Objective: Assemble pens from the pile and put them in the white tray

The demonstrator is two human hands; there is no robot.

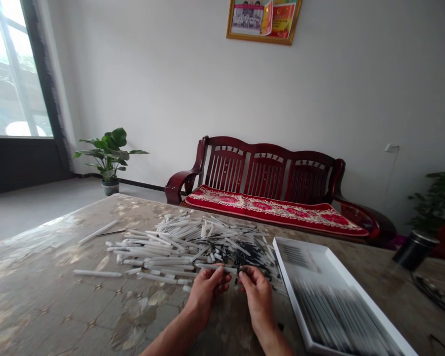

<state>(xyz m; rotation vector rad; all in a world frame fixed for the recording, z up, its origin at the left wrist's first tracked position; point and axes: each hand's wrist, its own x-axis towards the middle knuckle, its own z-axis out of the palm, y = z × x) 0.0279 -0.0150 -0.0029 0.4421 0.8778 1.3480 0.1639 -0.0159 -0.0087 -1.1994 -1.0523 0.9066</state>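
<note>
Between the thumb and fingers of my left hand (pixel 206 284) lies a white pen barrel (pixel 207 266), held nearly level. My right hand (pixel 257 287) is closed in a pinch at the barrel's right end, where a small dark piece shows; the fingertips hide most of it. Just beyond both hands spreads a loose heap of white pen barrels (pixel 163 249). Dark pen parts (pixel 246 249) are mixed into its right side. To the right of my right hand stands a shallow white box (pixel 341 269) with rows of assembled-looking pens (pixel 333 311), blurred by motion.
A single white barrel (pixel 97 273) and another barrel (pixel 98 231) beside a thin dark rod lie left of the heap on the patterned table (pixel 59 296). A black pot (pixel 415 249) and dark cable (pixel 433 291) are at the right. Behind the table stands a wooden bench (pixel 267 170).
</note>
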